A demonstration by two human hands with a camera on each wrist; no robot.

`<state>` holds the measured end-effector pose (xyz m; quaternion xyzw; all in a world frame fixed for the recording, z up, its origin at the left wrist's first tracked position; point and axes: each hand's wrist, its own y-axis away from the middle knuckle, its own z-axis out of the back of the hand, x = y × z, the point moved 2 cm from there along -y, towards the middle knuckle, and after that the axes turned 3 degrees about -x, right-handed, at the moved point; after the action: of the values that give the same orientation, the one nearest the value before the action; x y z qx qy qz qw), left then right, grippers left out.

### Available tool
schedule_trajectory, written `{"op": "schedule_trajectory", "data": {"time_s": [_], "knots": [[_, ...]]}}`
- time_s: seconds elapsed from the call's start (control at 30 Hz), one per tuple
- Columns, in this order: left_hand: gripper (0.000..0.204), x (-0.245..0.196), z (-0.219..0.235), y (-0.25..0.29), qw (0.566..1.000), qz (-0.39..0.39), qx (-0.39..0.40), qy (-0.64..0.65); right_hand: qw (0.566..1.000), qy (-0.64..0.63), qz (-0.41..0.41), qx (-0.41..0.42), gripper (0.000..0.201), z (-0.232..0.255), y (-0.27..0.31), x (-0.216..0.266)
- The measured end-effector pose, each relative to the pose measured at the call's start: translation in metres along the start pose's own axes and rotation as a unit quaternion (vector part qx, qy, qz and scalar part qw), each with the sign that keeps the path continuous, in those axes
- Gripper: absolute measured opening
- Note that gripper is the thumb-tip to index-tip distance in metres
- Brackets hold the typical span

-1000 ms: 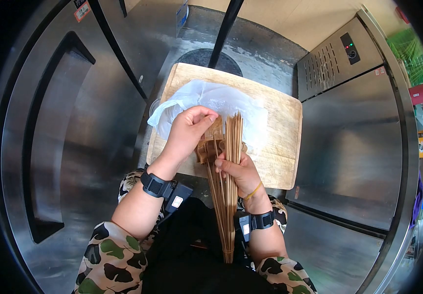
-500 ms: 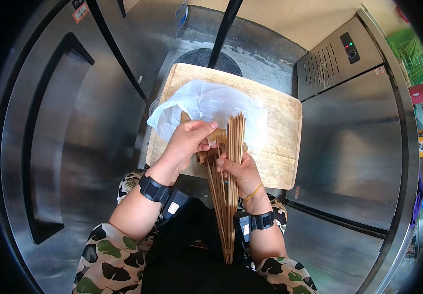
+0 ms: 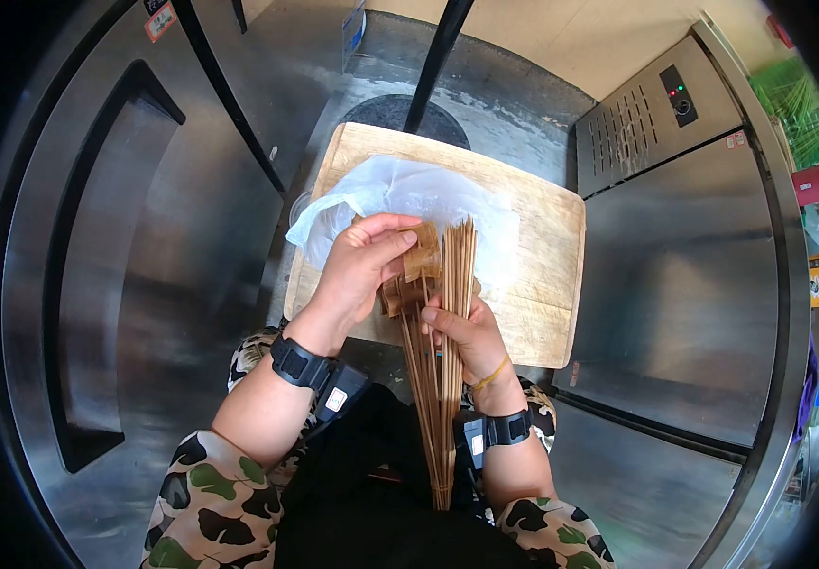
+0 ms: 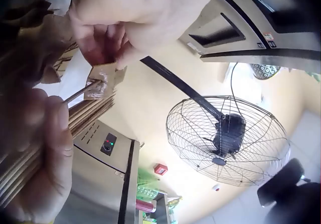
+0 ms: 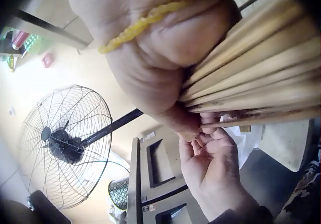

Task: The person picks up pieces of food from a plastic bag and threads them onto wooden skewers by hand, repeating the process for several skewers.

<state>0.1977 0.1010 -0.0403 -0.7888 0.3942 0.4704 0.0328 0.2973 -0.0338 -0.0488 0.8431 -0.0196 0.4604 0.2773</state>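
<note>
Thin wooden skewers (image 3: 457,275) stand in a bundle gripped by the right hand (image 3: 471,341). The left hand (image 3: 357,270) pinches a flat brown piece (image 3: 421,254) between thumb and fingers, just left of the skewer tips. In the left wrist view one skewer (image 4: 80,92) meets the underside of that piece (image 4: 103,78). More brown folded pieces (image 3: 400,296) sit on skewers beside the right hand's thumb. The right wrist view shows the right hand (image 5: 150,58) around the bundle (image 5: 261,68), with the left hand (image 5: 215,169) close to its fingertips.
A white plastic bag (image 3: 466,209) lies on a wooden board (image 3: 542,275) in front of the person. Steel cabinets stand at left (image 3: 182,247) and right (image 3: 675,275). A black pole (image 3: 436,66) rises behind the board; a fan (image 4: 228,138) shows in the left wrist view.
The left hand dipped toward the skewers beside the right thumb and now holds a brown piece up against a skewer tip. The right hand has barely moved.
</note>
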Motion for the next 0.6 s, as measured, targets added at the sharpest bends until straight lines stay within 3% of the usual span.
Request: {"op": "schedule_trajectory", "data": {"time_s": [0.27, 0.47, 0.6], "knots": [[0.010, 0.000, 0.001, 0.001, 0.984, -0.088, 0.042, -0.150, 1.000, 0.001, 0.003, 0.006, 0.009, 0.002, 0.001, 0.002], [0.013, 0.013, -0.009, 0.016, 0.966, -0.068, 0.098, -0.227, 1.000, 0.012, 0.011, -0.013, 0.010, 0.007, 0.003, 0.005], [0.013, 0.013, -0.011, 0.018, 0.968, -0.048, 0.094, -0.228, 0.999, 0.041, 0.012, -0.021, 0.014, 0.010, 0.003, 0.006]]}}
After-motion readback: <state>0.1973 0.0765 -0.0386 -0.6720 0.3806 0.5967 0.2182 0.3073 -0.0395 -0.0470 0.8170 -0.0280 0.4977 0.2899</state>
